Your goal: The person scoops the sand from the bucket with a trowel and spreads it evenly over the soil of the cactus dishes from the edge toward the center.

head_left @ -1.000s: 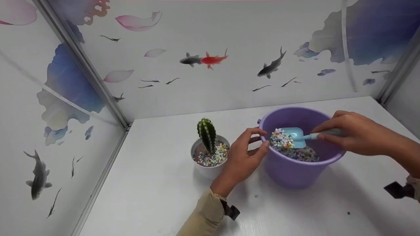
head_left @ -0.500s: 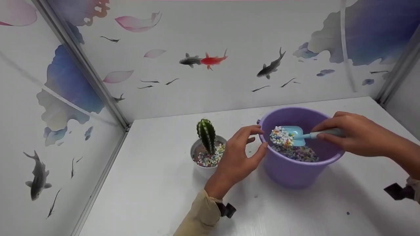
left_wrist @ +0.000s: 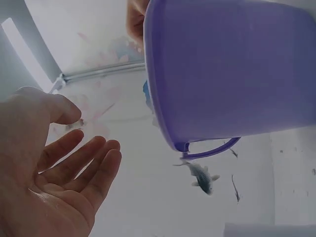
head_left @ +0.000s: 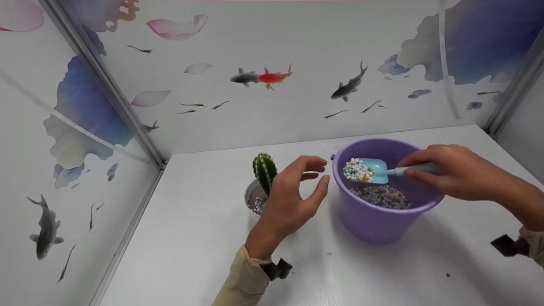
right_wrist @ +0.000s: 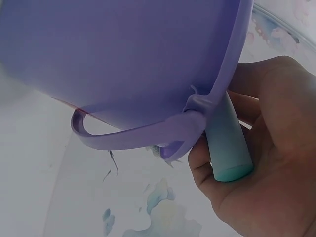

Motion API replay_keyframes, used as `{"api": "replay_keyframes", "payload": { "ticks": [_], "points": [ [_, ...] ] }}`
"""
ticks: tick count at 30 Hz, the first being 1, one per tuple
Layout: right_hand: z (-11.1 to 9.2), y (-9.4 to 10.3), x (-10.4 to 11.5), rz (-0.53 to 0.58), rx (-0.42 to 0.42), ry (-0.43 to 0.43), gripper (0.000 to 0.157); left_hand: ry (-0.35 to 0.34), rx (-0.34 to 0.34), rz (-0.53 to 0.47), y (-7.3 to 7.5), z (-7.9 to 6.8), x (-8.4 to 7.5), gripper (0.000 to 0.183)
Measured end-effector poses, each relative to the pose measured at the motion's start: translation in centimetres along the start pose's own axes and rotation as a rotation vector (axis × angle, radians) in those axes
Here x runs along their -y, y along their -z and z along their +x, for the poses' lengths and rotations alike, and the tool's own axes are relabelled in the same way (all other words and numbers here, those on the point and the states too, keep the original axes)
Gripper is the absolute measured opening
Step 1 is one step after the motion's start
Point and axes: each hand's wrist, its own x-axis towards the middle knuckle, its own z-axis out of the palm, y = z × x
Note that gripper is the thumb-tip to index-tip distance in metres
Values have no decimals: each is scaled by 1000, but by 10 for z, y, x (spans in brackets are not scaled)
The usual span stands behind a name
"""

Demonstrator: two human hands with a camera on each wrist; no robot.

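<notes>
My right hand (head_left: 454, 172) grips the grey-green handle (right_wrist: 229, 143) of a small light-blue shovel (head_left: 379, 171) over the purple bucket (head_left: 378, 223). White and coloured pebbles (head_left: 358, 170) heap on its blade, which is level inside the bucket's mouth. More mixed pebbles (head_left: 384, 197) lie at the bucket's bottom. My left hand (head_left: 287, 202) hovers between bucket and potted cactus, its fingers loosely bent with nothing in them; in the left wrist view the palm (left_wrist: 54, 197) faces the bucket, apart from it. Behind that hand stands a cactus (head_left: 264, 172) in a pale pot (head_left: 248, 197), partly hidden.
The bucket's purple carrying handle (right_wrist: 128, 138) hangs down at its side. A pale pebble (head_left: 329, 253) and a dark one (head_left: 448, 275) lie loose on the white table (head_left: 191, 238). Walls printed with fish (head_left: 275, 77) close off the back and left.
My left hand has let go of the bucket's rim and moved left, now covering part of the cactus pot. The loaded shovel has risen slightly and shifted a little left.
</notes>
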Motion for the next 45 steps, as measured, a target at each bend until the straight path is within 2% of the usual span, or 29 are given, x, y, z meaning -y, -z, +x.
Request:
{"api": "replay_keyframes", "payload": {
  "ticks": [6,10,16,20,24,28,33,37,41,45],
  "points": [
    [8,0,6,25,26,49,16,15,-58,-1,23,-3,-2,26],
    [12,1,7,29,11,43,16,24,-87,-27,36,-4,0,26],
    [15,1,9,37,-12,66,16,-20,-115,-38,54,-5,1,25],
    [17,1,13,46,-12,77,16,-37,-161,-52,68,-3,-9,21],
    [19,0,16,75,5,78,16,-47,-218,-106,82,-2,-21,19],
    [22,-2,20,96,23,90,15,-40,-272,-102,94,-4,-21,21],
    [26,-4,23,98,32,106,16,17,-300,-45,101,-9,-2,30],
    [28,-5,26,107,46,110,16,91,-294,-14,100,-18,32,29],
    [32,-7,29,116,51,129,17,177,-244,39,97,-30,66,28],
    [37,-12,32,117,30,179,17,237,-153,53,94,-38,85,31]
  ]
}}
